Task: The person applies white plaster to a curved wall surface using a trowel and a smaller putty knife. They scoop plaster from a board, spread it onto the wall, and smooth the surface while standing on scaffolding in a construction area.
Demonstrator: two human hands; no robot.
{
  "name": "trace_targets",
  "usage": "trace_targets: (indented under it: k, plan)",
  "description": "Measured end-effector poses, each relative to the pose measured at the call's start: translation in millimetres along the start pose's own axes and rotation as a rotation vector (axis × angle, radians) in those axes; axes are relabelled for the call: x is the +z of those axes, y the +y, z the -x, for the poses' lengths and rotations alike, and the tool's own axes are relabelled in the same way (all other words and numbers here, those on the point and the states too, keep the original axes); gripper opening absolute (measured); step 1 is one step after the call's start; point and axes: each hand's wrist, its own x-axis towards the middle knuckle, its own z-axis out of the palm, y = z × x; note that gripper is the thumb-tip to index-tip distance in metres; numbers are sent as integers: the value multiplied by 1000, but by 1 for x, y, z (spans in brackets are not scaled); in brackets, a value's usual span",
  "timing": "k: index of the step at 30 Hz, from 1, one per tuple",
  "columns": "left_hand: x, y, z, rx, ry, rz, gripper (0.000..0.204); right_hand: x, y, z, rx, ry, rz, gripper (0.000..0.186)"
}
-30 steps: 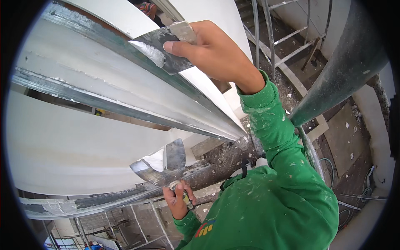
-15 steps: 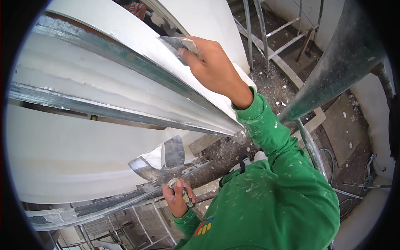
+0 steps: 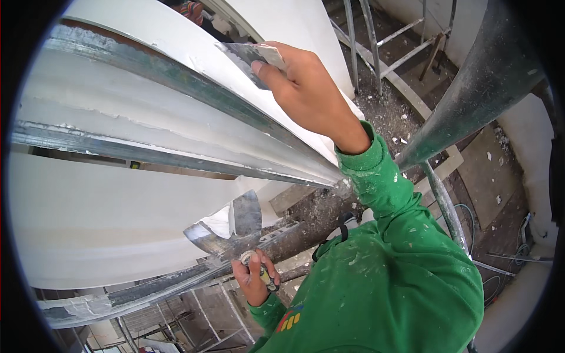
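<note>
My right hand (image 3: 312, 88) is raised and closed on a flat metal scraper blade (image 3: 259, 63), thumb on its face. The blade sits at the white wall surface (image 3: 194, 53), just beyond a metal-edged channel; whether it touches cannot be told. Lower left, my left hand (image 3: 252, 285) wraps the handle of a wide putty knife (image 3: 247, 212). White putty (image 3: 219, 223) lies on that knife's broad grey blade. The knife is held apart from the scraper, in front of a lower curved white panel (image 3: 106, 217).
Metal-edged channel strips (image 3: 118, 150) run diagonally at left. A thick grey pole (image 3: 471, 88) stands close on my right, with thinner scaffold tubes (image 3: 371, 47) behind. Debris litters the floor (image 3: 385, 112) below. Part of another person in a striped top (image 3: 191, 10) shows at the top.
My right hand has shifted slightly right, and the scraper blade has turned a little, showing more of its face. My left hand and the putty knife hold nearly the same place.
</note>
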Motion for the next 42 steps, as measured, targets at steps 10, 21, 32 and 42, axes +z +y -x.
trace_targets:
  k: [10,21,32,42]
  plan:
    - [-6,-1,0,21,-26,12,17,9,8,0,196,-218,-13,23]
    - [-1,-2,-11,44,-146,38,22,35,26,48,-58,-55,186,30]
    - [30,39,-41,113,-73,-241,19,-16,-48,84,-567,-254,675,31]
    - [19,66,-7,411,123,-201,18,-7,-23,97,-485,-516,560,30]
